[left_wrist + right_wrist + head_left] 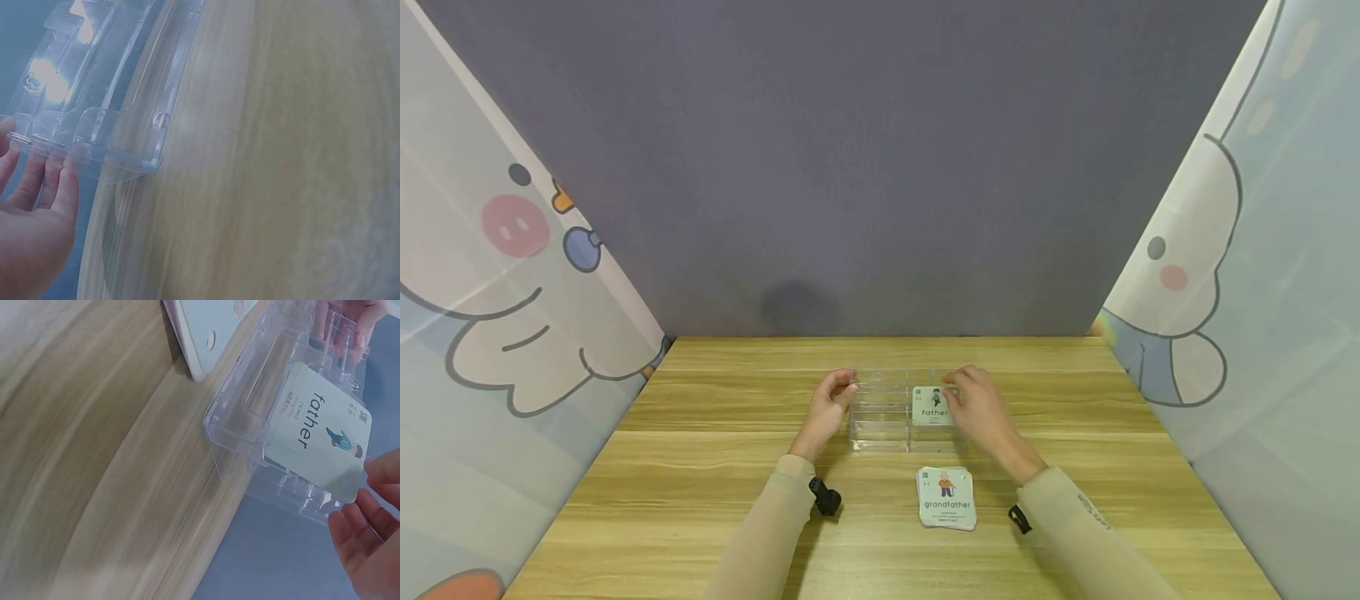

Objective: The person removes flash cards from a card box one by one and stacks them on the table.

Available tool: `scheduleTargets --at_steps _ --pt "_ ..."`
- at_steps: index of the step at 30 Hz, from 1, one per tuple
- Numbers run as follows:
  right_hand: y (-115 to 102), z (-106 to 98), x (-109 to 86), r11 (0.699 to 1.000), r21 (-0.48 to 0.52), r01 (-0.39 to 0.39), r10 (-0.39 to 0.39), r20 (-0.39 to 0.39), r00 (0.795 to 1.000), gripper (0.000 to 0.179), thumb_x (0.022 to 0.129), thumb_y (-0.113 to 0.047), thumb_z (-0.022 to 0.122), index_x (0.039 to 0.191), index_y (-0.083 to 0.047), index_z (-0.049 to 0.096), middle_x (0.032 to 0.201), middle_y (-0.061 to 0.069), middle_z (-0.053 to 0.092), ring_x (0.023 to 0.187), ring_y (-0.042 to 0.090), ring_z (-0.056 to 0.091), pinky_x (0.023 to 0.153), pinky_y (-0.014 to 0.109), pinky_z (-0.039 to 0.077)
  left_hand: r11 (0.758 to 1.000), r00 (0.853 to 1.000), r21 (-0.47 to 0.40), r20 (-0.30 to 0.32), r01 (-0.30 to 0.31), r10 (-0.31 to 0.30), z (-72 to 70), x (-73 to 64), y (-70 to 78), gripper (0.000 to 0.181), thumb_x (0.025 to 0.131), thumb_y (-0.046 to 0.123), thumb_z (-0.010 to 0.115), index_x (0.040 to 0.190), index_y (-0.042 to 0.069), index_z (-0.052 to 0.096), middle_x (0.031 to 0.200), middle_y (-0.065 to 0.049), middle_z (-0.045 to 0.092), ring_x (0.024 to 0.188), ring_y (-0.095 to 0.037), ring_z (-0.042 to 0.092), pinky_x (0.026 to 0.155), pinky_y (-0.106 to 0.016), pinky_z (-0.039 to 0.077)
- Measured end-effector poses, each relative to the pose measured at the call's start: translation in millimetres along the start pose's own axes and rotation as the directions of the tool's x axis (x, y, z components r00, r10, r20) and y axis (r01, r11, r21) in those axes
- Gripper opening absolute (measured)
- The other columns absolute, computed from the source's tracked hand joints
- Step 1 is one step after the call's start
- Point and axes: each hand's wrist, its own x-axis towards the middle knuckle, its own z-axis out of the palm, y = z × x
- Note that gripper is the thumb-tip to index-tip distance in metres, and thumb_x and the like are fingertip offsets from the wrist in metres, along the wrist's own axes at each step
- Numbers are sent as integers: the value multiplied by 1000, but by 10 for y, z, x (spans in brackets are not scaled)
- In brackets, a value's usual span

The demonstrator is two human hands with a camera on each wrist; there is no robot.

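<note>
A clear plastic tiered rack (880,433) stands on the table between the two hands. My left hand (824,410) holds its left end; in the left wrist view the fingers lie along the rack's edge (103,140). On the rack's right half a flashcard (929,414) printed "father" leans in an upper tier. My right hand (983,414) pinches that card by its upper right corner, with the thumb on the printed face in the right wrist view. Nearer the front lies a stack of cards (946,508), "grandfather" on top.
The wooden table (700,500) reaches back to a dark grey panel (880,167). Cartoon-printed sheets (475,333) flank it on both sides. A black device (825,497) is on the left wrist, and a black strap (1019,519) shows at the right one.
</note>
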Motion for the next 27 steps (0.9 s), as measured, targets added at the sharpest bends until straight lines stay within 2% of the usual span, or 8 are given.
scheduleTargets --at_steps 11,23,27 --pt "9 33 -20 999 -39 4 -3 38 999 11 89 -2 76 100 -2 75 97 5 66 89 21 58 72 33 52 1000 1000 -11 3 14 -14 7 11 -34 36 104 3 56 137 -10 51 133 -26 55 119 -33 53 96 -35 46" --pt "14 31 -32 1000 -30 9 -8 55 998 15 89 1 76 103 -3 74 101 7 67 94 24 59 77 36 54 1000 1000 -9 -2 11 -11 6 8 -23 34 104 2 56 136 -8 53 130 -24 57 117 -33 54 94 -34 46" --pt "0 29 -45 1000 -5 1 -1 68 998 18 88 3 75 104 -3 72 104 8 68 101 28 62 83 41 56 1000 1000 -10 -2 11 -11 2 17 -33 34 104 3 55 136 -8 52 132 -25 56 118 -33 54 94 -35 46"
